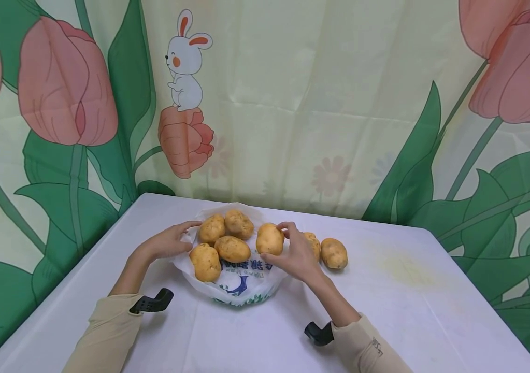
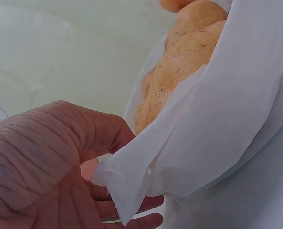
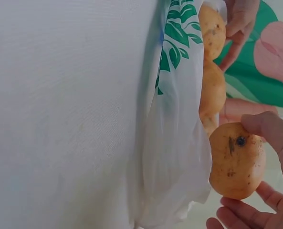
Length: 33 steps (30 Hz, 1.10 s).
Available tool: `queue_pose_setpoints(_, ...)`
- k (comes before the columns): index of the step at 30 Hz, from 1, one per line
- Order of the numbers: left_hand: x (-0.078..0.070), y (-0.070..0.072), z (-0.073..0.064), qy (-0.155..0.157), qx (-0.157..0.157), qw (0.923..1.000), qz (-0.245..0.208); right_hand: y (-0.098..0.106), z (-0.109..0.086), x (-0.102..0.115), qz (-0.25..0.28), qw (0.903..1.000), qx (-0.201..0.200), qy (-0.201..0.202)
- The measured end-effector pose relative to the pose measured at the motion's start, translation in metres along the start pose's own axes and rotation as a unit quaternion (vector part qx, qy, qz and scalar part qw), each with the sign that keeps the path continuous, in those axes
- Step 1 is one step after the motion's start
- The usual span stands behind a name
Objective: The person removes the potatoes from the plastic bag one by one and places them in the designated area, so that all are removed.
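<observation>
A white plastic bag with blue and green print lies on the table, and several potatoes rest on it. At its left side my left hand holds the bag's edge, with the thin plastic between thumb and fingers in the left wrist view. My right hand grips a single potato over the bag's right side, thumb and fingertips on opposite sides. A dark spot marks that potato in the right wrist view.
To the right of the bag, two more potatoes sit on the white-covered table: one in full view, the other partly hidden behind my right hand. A curtain printed with tulips and a rabbit hangs behind the table.
</observation>
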<state>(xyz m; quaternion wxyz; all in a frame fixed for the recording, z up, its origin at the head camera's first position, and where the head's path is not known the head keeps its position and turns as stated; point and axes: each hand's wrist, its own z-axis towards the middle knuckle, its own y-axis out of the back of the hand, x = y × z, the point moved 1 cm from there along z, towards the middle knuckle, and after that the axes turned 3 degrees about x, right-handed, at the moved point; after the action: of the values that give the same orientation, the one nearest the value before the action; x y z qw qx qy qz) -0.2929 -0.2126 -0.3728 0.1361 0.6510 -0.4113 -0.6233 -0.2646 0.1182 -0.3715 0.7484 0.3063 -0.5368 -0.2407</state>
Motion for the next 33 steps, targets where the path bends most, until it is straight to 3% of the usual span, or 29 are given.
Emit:
queue_pose_setpoints(18, 0.002, 0.001, 0.001, 0.004, 0.002, 1.0, -0.003, 0.022, -0.03, 0.0, 0.019, 0.9993, -0.026, 0.018)
queue_pose_setpoints(33, 0.001, -0.001, 0.003, 0.01, 0.003, 0.9999, -0.005, 0.042, -0.045, -0.012, 0.021, 0.9957, -0.076, 0.049)
